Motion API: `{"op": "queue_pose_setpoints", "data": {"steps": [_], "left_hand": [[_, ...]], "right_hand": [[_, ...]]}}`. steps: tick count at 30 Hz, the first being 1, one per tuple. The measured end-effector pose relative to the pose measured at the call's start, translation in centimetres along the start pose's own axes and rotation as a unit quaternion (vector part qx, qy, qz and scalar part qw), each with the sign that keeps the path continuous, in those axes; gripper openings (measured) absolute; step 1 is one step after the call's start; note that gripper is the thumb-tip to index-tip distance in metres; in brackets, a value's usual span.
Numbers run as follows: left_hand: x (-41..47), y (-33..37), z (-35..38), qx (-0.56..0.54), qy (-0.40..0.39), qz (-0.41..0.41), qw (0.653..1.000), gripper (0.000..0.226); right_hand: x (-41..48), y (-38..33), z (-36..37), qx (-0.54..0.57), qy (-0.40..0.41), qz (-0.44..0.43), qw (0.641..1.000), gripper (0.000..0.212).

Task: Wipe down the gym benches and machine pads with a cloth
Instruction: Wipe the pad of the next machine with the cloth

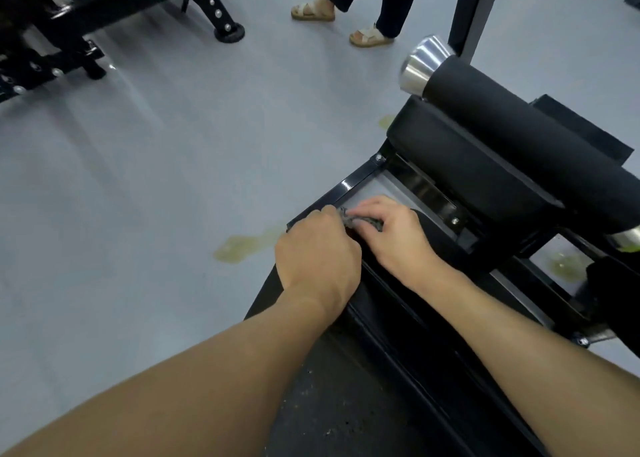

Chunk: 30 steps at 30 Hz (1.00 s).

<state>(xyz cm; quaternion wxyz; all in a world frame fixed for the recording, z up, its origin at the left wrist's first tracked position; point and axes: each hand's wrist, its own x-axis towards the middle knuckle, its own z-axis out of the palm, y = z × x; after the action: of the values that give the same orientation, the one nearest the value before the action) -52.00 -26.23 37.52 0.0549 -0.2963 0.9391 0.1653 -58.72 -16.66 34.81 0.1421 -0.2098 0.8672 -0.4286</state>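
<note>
A small dark grey cloth point(363, 220) is bunched between both my hands at the far end of a black bench pad point(391, 304). My left hand point(317, 252) grips its left side with fingers curled. My right hand point(391, 229) covers its right side, fingers closed over it. Most of the cloth is hidden under my fingers. Beyond the hands lie a black machine pad point(464, 165) and a black roller pad point(519, 124) with a chrome end cap point(420, 65).
A black metal frame bar point(343, 188) runs just ahead of my hands. Another black bench point(104, 9) stands at the far left. A person in sandals point(367, 35) stands on the grey floor ahead. Yellowish stains point(242, 245) mark the floor.
</note>
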Motion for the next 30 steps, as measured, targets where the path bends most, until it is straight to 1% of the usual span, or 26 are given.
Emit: {"op": "queue_pose_setpoints", "data": {"steps": [2,6,8,11,13,16,18,21,22,24,26,27,30], "left_hand": [[0.0,0.0,0.0,-0.003,0.000,-0.005,1.000,0.032],[0.0,0.0,-0.1,-0.014,-0.004,-0.004,1.000,0.030],[0.0,0.1,-0.2,-0.012,0.000,-0.007,1.000,0.029],[0.0,0.2,-0.2,-0.009,0.012,-0.009,1.000,0.028],[0.1,0.2,-0.2,-0.008,0.008,-0.007,1.000,0.028],[0.1,0.2,-0.1,-0.003,0.011,0.001,1.000,0.026],[0.1,0.2,-0.1,-0.001,0.011,0.000,1.000,0.026],[0.0,0.2,-0.2,-0.003,0.009,-0.001,1.000,0.027],[0.0,0.2,-0.2,-0.003,0.008,0.000,1.000,0.026],[0.0,0.1,-0.2,-0.007,0.009,-0.001,1.000,0.025],[0.0,0.1,-0.2,-0.009,0.012,-0.002,1.000,0.025],[0.0,0.1,-0.2,-0.008,0.013,-0.002,1.000,0.025],[-0.2,0.2,-0.3,-0.009,0.011,-0.002,1.000,0.026]], "right_hand": [[-0.1,0.0,0.3,0.005,0.001,0.015,1.000,0.019],[-3.6,0.6,-1.1,0.015,-0.012,-0.009,1.000,0.019],[-1.7,1.3,-0.9,0.016,-0.006,-0.007,1.000,0.018],[0.7,1.4,-0.1,0.029,-0.010,0.027,0.999,0.018],[-1.1,1.4,-0.6,0.034,-0.010,0.032,0.999,0.022],[-4.2,1.7,-1.8,0.043,-0.034,0.009,0.998,0.026],[-2.2,2.0,-1.5,0.029,-0.025,0.009,0.999,0.025],[0.6,2.0,-0.5,0.033,-0.020,0.044,0.998,0.024],[-0.1,2.1,-0.7,0.033,-0.021,0.042,0.998,0.023],[-2.5,2.7,-1.9,0.042,-0.030,0.007,0.999,0.024],[-4.1,3.1,-2.6,0.052,-0.033,-0.002,0.998,0.024],[-3.5,3.3,-2.4,0.050,-0.028,0.006,0.998,0.024],[0.5,3.5,-0.9,0.043,-0.016,0.065,0.997,0.023]]}}
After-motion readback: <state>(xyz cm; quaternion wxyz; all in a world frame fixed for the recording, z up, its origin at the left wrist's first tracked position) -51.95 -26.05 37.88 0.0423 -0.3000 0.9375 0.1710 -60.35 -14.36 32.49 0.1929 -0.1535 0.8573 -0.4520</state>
